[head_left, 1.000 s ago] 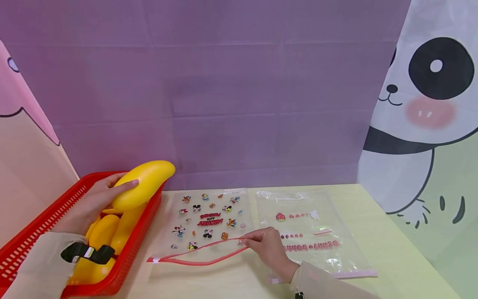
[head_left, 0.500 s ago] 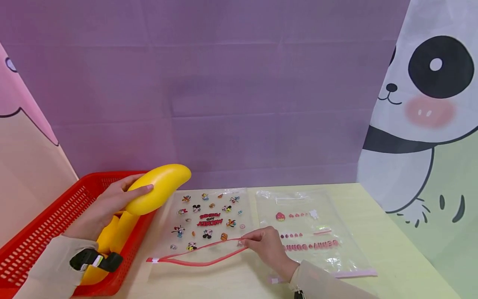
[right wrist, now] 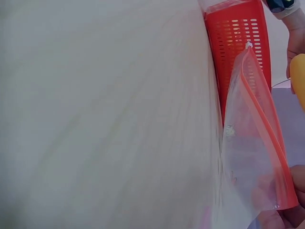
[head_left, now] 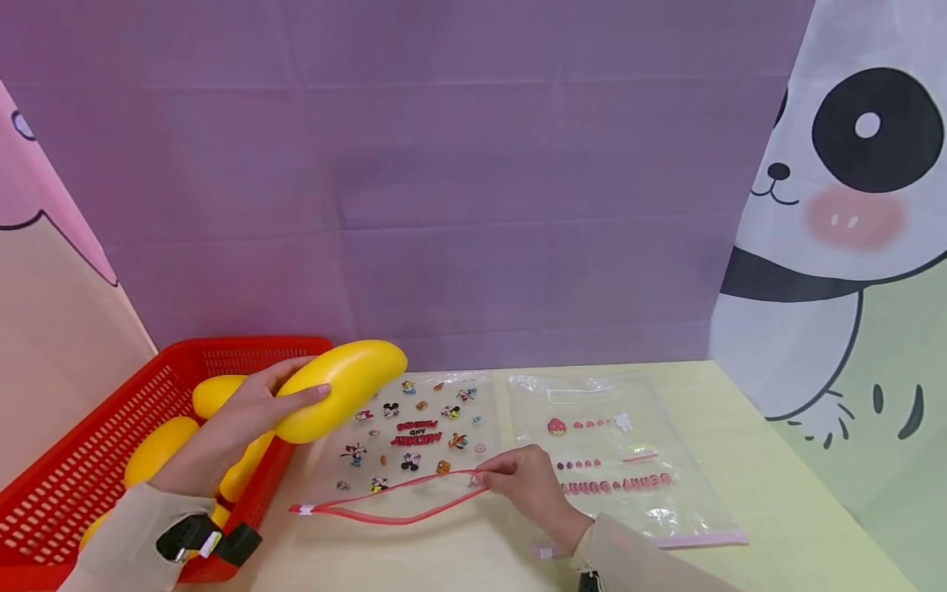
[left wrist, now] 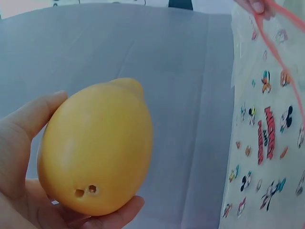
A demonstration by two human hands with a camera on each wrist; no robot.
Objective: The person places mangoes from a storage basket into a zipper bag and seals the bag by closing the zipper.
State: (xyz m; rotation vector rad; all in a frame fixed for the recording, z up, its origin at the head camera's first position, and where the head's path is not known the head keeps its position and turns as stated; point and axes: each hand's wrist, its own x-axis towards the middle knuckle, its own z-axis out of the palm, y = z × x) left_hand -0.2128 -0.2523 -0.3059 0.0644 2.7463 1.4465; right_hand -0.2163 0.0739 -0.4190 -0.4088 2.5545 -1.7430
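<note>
My left hand (head_left: 270, 403) grips a smooth yellow toy mango (head_left: 344, 390) above the near right side of the red basket (head_left: 81, 444). Two small holes show in the end of this mango (left wrist: 100, 148) in the left wrist view. A clear zip bag (head_left: 459, 411) printed with cartoon figures lies on the table, its red zip edge (head_left: 392, 520) lifted and parted into a gap. Finger and thumb of my right hand (head_left: 533, 493) pinch the right end of that edge. The mango's tip overlaps the bag's far left corner in the head view.
Several more yellow mangoes (head_left: 159, 448) lie in the basket at left. To the right, a second clear bag (head_left: 629, 510) with pink prints and a pale purple zip (head_left: 703, 539) lies flat on the pale table (head_left: 799, 526). A purple cloth (head_left: 444, 181) hangs behind.
My left hand has carried the mango rightward and slightly lower, from over the basket toward the cartoon bag, uncovering other mangoes. The right hand has stayed on the zip edge.
</note>
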